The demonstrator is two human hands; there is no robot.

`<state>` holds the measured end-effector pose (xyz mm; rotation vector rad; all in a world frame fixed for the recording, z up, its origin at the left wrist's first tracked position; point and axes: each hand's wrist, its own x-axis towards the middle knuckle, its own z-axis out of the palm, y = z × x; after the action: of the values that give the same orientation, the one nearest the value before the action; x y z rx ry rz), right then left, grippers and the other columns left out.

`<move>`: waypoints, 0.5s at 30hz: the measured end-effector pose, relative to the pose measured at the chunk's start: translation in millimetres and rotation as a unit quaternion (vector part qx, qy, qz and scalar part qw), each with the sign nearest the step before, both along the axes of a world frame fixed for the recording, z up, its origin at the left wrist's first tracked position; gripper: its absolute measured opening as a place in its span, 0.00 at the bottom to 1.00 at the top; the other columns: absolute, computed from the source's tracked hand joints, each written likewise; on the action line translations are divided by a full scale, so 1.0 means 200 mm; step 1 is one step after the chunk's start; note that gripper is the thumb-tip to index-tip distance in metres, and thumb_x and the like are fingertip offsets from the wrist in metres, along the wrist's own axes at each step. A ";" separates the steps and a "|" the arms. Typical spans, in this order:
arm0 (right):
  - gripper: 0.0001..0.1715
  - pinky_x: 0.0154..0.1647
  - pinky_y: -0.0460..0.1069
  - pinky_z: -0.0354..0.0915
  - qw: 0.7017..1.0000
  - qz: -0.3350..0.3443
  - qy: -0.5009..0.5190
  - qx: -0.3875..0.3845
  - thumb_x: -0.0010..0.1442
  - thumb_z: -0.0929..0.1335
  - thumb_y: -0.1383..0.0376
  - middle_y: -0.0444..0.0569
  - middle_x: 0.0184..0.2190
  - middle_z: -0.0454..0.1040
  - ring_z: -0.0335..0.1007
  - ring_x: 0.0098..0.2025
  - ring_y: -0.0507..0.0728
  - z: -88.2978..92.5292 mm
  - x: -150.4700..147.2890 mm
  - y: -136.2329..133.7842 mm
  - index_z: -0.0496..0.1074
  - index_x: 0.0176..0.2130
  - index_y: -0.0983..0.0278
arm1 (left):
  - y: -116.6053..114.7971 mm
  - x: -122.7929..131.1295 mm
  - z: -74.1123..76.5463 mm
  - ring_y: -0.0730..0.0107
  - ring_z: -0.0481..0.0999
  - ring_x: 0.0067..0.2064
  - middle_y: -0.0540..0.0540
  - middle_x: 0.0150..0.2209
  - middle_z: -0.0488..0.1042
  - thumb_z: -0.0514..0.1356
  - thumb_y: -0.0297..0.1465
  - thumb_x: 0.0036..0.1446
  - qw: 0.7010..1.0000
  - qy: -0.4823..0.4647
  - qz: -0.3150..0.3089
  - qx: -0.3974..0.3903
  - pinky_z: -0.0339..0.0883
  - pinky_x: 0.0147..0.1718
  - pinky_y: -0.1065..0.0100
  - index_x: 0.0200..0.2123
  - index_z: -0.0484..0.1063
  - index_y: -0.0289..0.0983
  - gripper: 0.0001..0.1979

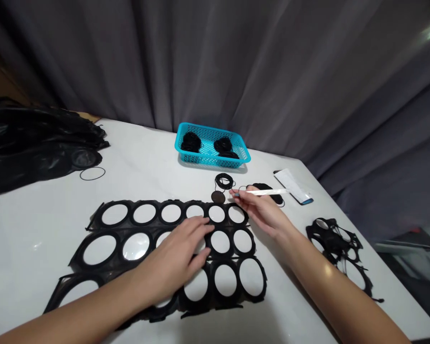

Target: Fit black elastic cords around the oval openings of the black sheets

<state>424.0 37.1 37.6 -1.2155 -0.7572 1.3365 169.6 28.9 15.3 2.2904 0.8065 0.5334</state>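
Note:
Three rows of black rubbery strips with round holes (232, 256) lie flat on the white table, the table showing through the holes. Fingers spread, my left hand (184, 251) rests palm down on the top and middle rows. My right hand (260, 208) is beyond the top row's right end, pinching a slim white pen-like stick (268, 192) with a greyish tip pointing left. Just left of that tip are a small dark disc (218, 197) and a coil of thin black rings (224, 181). Behind my right hand sits a partly hidden black bundle (272, 193).
A blue plastic basket (213, 160) with black ring bundles stands at the back. Black plastic sheeting (32, 148) covers the left, a single thin ring (92, 173) beside it. To the right are a phone-like object with white paper (292, 185) and black scraps (338, 246).

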 end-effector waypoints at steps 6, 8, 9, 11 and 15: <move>0.13 0.47 0.52 0.66 0.967 0.170 -0.184 0.040 0.58 0.73 0.61 0.49 0.41 0.78 0.73 0.44 0.57 -0.09 -0.07 -0.03 0.67 0.30 0.62 | -0.06 0.01 -0.08 0.47 0.56 0.69 0.38 0.67 0.61 0.59 0.35 0.66 0.971 0.109 -0.056 0.203 0.59 0.62 0.47 0.64 0.63 0.37 0.25; 0.11 0.47 0.53 0.65 0.950 0.205 -0.225 0.066 0.60 0.72 0.62 0.48 0.40 0.78 0.72 0.45 0.58 -0.08 -0.08 -0.05 0.67 0.30 0.62 | -0.05 0.01 -0.09 0.46 0.57 0.69 0.37 0.67 0.62 0.59 0.35 0.66 0.966 0.113 -0.058 0.225 0.59 0.62 0.47 0.64 0.63 0.36 0.25; 0.11 0.48 0.53 0.64 0.944 0.212 -0.241 0.074 0.60 0.71 0.62 0.48 0.40 0.77 0.72 0.45 0.58 -0.07 -0.08 -0.05 0.66 0.30 0.62 | -0.05 0.01 -0.09 0.46 0.56 0.69 0.37 0.66 0.63 0.59 0.36 0.66 0.965 0.112 -0.058 0.231 0.59 0.63 0.47 0.63 0.63 0.35 0.25; 0.11 0.47 0.53 0.64 0.938 0.214 -0.260 0.083 0.60 0.70 0.63 0.48 0.39 0.77 0.72 0.45 0.58 -0.07 -0.08 -0.05 0.66 0.29 0.62 | -0.05 0.01 -0.09 0.46 0.57 0.69 0.37 0.66 0.63 0.58 0.35 0.66 0.964 0.108 -0.058 0.237 0.58 0.63 0.48 0.63 0.63 0.35 0.25; 0.11 0.48 0.53 0.64 0.933 0.220 -0.271 0.085 0.60 0.70 0.65 0.47 0.39 0.76 0.72 0.45 0.57 -0.07 -0.08 -0.05 0.64 0.28 0.61 | -0.05 0.01 -0.09 0.49 0.62 0.67 0.35 0.67 0.62 0.56 0.34 0.67 0.962 0.106 -0.063 0.245 0.59 0.62 0.50 0.63 0.63 0.34 0.24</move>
<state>408.9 27.3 23.3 -1.3368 -1.5824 1.2533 171.9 19.0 -3.7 2.8733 0.6747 0.4721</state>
